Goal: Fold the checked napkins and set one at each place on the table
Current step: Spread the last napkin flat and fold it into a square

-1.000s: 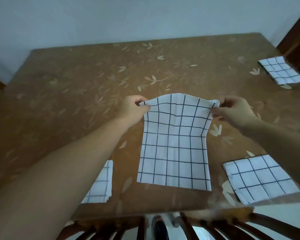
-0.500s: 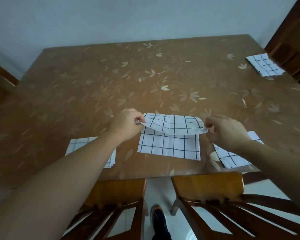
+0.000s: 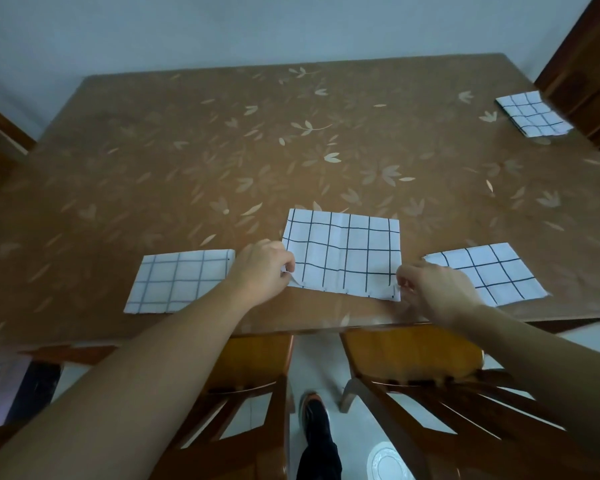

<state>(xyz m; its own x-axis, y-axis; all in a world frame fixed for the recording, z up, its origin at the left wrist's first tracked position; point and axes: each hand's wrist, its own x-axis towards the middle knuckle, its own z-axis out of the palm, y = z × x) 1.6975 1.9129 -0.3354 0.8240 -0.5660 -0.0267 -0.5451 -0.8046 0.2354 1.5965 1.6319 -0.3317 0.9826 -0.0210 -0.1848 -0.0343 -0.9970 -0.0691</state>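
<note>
The left forearm [image 3: 174,358] hides part of the left napkin [image 3: 174,282]. The left hand [image 3: 262,270] pinches the near-left corner of the centre napkin [image 3: 343,254], the right hand [image 3: 437,292] its near-right corner, on the bench [image 3: 222,161].

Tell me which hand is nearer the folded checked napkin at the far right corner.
Right. The right hand pinches the near right corner of the middle white checked cloth napkin, closer to the far-corner napkin; the left hand pinches its near left corner, farther off.
</note>
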